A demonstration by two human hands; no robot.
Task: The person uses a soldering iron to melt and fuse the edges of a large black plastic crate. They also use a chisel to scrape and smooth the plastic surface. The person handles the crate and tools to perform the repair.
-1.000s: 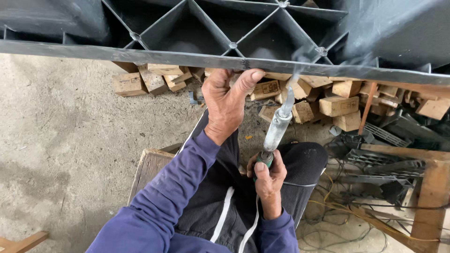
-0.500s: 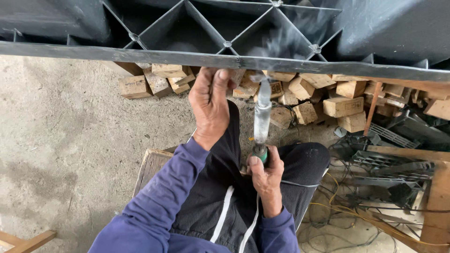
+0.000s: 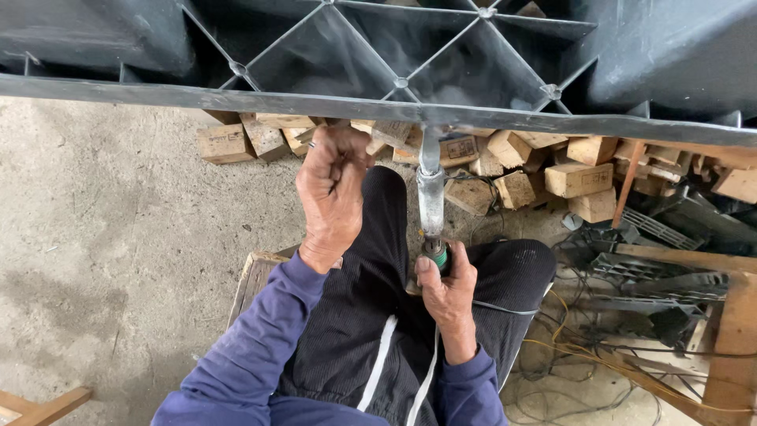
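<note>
Left hand (image 3: 331,193) now curled at the dark plastic pallet (image 3: 473,118) edge – earlier flat, right hand (image 3: 448,293) clamped on upright metal tool (image 3: 430,193) touching that edge, wood blocks (image 3: 579,177) – concrete floor (image 3: 102,237).

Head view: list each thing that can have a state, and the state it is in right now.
Left hand: closed in a fist just under the black ribbed panel's edge; what it holds is hidden.
Right hand: closed around the green base of the metal tool.
Metal tool: upright, tip against the panel's edge.
Black ribbed panel: lying across above the person's lap.
Wood blocks: loosely piled on the floor.
</note>
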